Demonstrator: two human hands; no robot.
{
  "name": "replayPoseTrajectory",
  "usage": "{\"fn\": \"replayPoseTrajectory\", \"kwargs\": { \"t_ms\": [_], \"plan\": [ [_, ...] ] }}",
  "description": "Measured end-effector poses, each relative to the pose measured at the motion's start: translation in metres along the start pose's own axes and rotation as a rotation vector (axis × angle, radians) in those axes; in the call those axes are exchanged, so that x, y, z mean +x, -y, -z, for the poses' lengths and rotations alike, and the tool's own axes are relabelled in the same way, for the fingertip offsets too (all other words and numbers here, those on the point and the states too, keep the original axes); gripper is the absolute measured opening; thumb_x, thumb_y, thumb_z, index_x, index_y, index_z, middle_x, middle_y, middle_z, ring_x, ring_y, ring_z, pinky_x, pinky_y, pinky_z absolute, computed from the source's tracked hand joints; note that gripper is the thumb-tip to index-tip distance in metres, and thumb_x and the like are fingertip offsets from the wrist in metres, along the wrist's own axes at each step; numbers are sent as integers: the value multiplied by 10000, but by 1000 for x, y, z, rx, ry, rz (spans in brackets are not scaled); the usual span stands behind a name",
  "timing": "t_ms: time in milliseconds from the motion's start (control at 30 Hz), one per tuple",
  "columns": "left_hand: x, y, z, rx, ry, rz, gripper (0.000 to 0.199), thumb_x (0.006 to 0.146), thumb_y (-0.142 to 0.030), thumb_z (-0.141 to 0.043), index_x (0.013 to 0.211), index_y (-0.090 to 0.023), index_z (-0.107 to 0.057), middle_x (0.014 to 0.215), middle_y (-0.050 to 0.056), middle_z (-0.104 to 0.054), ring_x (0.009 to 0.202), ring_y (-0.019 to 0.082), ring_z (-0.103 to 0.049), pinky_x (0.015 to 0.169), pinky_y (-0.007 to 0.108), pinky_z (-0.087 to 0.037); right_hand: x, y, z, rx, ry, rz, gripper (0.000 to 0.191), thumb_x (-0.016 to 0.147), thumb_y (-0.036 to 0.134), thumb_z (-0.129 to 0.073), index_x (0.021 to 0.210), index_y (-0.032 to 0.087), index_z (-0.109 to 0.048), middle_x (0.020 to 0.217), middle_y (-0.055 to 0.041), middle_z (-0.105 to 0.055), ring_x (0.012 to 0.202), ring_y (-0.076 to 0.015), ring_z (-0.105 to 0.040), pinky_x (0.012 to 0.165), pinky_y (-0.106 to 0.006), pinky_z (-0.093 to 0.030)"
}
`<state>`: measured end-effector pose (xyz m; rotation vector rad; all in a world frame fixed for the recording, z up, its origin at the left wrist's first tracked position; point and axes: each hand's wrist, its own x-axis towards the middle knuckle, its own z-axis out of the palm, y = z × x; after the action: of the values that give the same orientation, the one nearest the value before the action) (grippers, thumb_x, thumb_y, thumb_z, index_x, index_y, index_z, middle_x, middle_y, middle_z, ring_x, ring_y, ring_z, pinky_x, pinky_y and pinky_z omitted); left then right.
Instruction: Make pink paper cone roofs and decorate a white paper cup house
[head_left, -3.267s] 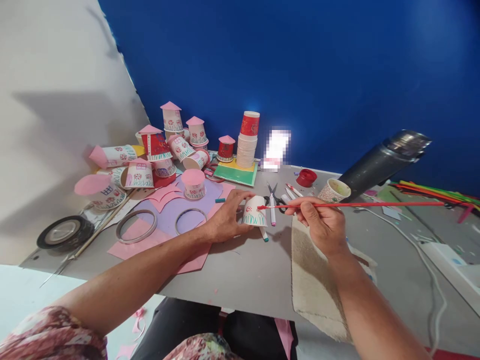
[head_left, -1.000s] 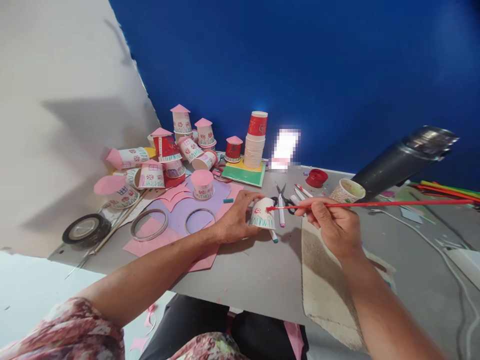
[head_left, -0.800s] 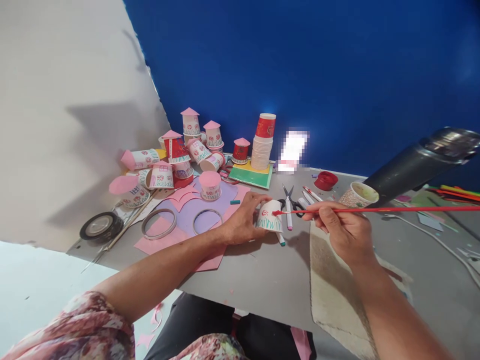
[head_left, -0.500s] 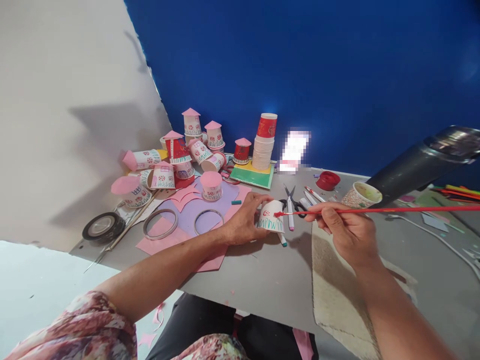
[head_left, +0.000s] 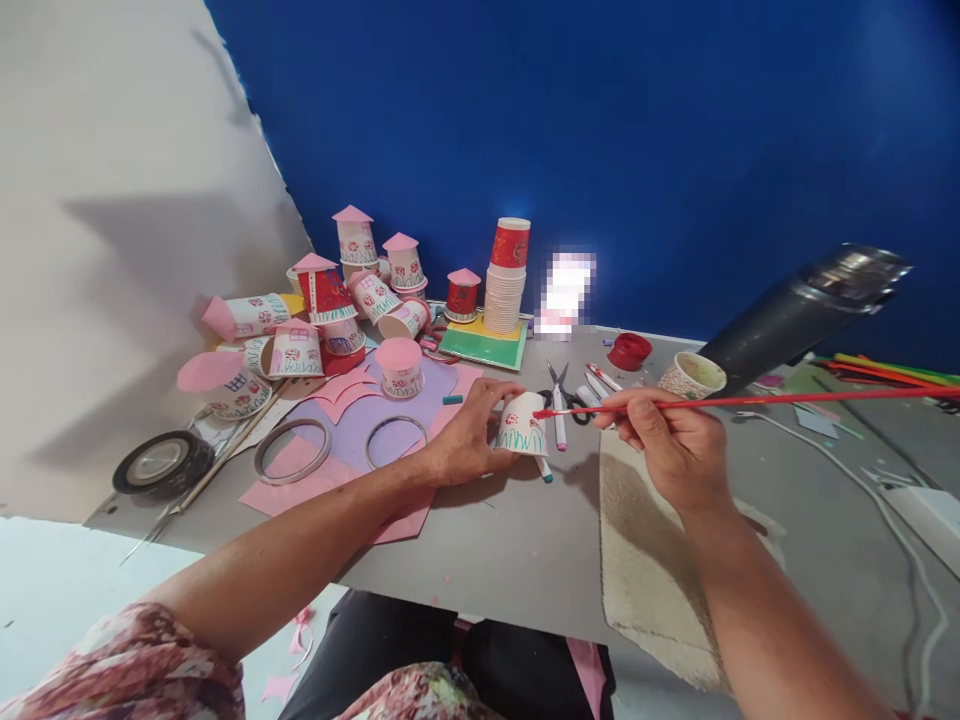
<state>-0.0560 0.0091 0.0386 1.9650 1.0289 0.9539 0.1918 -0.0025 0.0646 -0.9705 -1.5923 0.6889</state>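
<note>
My left hand (head_left: pixel 474 440) is wrapped round the side of a white paper cup (head_left: pixel 524 428), which stands rim down with green grass strokes and red dabs on it. In my right hand (head_left: pixel 675 445) is a long red paintbrush (head_left: pixel 757 400). The brush's red tip meets or almost meets the cup's upper right side; which of the two I cannot tell. Behind the cup lie black-handled scissors (head_left: pixel 560 385) and a white marker (head_left: pixel 560 428). A green-tipped marker (head_left: pixel 545 470) pokes out from under the cup.
Painted cups with pink roofs (head_left: pixel 403 366) crowd the left. A cup stack (head_left: pixel 507 290), a red paint pot (head_left: pixel 628 351), a speckled cup (head_left: pixel 694 376) and a dark flask (head_left: pixel 810 315) stand at the back. Tape rolls (head_left: pixel 163 465) lie left, a beige cloth (head_left: pixel 652 590) right.
The view has turned slightly right, so things sit further left. My left hand still holds the cup, and the brush tip has moved slightly along the cup's upper right side.
</note>
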Motion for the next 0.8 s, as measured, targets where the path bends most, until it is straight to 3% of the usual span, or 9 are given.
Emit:
{"fn": "replayPoseTrajectory", "kwargs": {
  "t_ms": [167,367,800],
  "plan": [
    [0,-2,1,15,4,1,706,691,-193,-764,1325,-275,-465,1319,89,-465,1265,269,-485,1011,447,-505,0,2,-3,-15,59,-19,270,984,390,-543,926,214,-739,737,-42,-728,610,-154,-546,570,-299,-448],
    [1,-3,1,23,2,-31,686,702,-152,-735,1322,-280,-472,1318,81,-477,1267,253,-490,1005,423,-512,2,-1,-1,3,-6,0,273,977,399,-554,932,203,-739,751,-50,-729,602,-154,-555,574,-306,-455],
    [2,-1,2,4,7,-43,726,691,-113,-718,1346,-303,-466,1380,76,-450,1287,267,-473,1016,442,-502,3,-2,2,5,10,-8,266,990,377,-542,934,207,-739,760,-39,-736,635,-142,-557,587,-286,-445]
  ]
}}
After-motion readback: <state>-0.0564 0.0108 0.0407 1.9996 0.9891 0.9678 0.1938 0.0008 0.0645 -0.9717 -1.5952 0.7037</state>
